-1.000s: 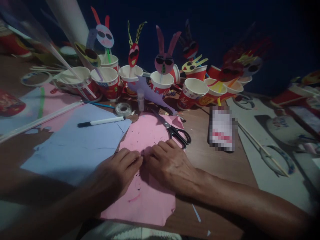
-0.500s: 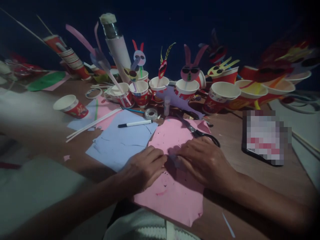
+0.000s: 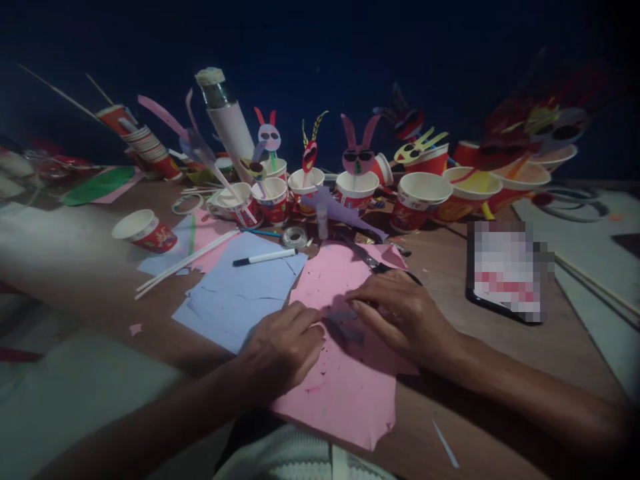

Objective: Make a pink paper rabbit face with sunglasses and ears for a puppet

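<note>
My left hand [image 3: 285, 343] rests over the left part of a pink paper sheet [image 3: 350, 407], its fingers curled and pressed together. Across from it, my right hand [image 3: 403, 310] is closed in a pinch above the same sheet. Between my fingertips is a small dark greyish piece [image 3: 350, 328], partly in shadow; what each hand grips is hidden. Just beyond the right hand lie black-handled scissors [image 3: 373, 260], partly covered by it. A blue paper sheet [image 3: 235, 293] sits beside my left hand, bearing a black-and-white marker [image 3: 265, 257].
Paper cups [image 3: 419, 203] with paper animal faces on sticks line the back. A roll of tape [image 3: 295, 237] and a glue stick [image 3: 322, 223] stand before them. A tipped cup [image 3: 145, 231] and white sticks [image 3: 187, 265] lie left; a phone [image 3: 507, 270] lies right.
The view has shifted slightly, so the table's things appear lower at the back and further left at the right side. The fingertips of my two hands have drawn a little apart.
</note>
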### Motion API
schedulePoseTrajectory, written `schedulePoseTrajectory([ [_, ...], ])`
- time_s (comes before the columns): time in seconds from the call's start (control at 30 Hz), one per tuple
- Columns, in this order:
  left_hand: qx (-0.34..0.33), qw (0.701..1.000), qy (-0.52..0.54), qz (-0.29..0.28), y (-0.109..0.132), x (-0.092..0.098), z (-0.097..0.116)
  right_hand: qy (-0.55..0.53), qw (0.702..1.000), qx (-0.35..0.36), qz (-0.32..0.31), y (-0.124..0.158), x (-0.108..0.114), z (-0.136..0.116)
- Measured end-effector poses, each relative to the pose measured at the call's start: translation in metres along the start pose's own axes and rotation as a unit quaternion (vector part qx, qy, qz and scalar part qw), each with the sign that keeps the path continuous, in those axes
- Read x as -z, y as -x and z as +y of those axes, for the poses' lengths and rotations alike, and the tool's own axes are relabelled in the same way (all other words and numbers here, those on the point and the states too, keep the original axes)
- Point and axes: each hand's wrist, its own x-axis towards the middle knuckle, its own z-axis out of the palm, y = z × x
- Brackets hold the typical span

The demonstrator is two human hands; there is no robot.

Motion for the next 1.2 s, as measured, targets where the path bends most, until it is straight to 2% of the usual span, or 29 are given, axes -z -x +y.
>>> schedulePoseTrajectory([
  [0.1,0.046,0.992,0.105,0.052,-0.003,0.004,0.001,-0.032,0.999,-0.004,0.027,-0.002,0.003,-0.003],
  [0.17,0.15,0.956,0.231,0.104,-0.009,0.008,0.001,-0.088,0.993,-0.051,0.058,-0.003,0.006,-0.003],
  [0.2,0.225,0.917,0.305,0.124,-0.013,0.01,0.0,-0.126,0.985,-0.093,0.077,-0.004,0.008,-0.003],
  [0.23,0.301,0.863,0.381,0.139,-0.018,0.011,0.0,-0.169,0.971,-0.14,0.096,-0.004,0.009,-0.002],
  [0.3,0.409,0.74,0.512,0.149,-0.03,0.013,-0.001,-0.258,0.932,-0.219,0.129,-0.006,0.009,0.003],
  [0.33,0.43,0.69,0.562,0.153,-0.036,0.013,-0.002,-0.297,0.914,-0.238,0.139,-0.007,0.009,0.006],
  [0.37,0.433,0.654,0.6,0.161,-0.043,0.013,-0.003,-0.327,0.901,-0.247,0.144,-0.008,0.008,0.008],
  [0.43,0.416,0.619,0.642,0.175,-0.055,0.013,-0.005,-0.362,0.883,-0.268,0.128,-0.011,0.005,0.011],
  [0.6,0.386,0.614,0.669,0.159,-0.071,0.007,-0.008,-0.446,0.828,-0.34,0.033,-0.013,-0.005,0.008],
  [0.83,0.359,0.572,0.722,0.149,-0.066,-0.004,-0.014,-0.444,0.824,-0.348,0.043,-0.011,-0.008,0.011],
  [1.07,0.362,0.615,0.695,0.088,-0.06,-0.007,-0.019,-0.443,0.835,-0.327,0.016,-0.007,-0.012,0.014],
  [1.2,0.365,0.639,0.674,0.073,-0.059,-0.008,-0.018,-0.415,0.844,-0.34,-0.007,-0.008,-0.008,0.008],
])
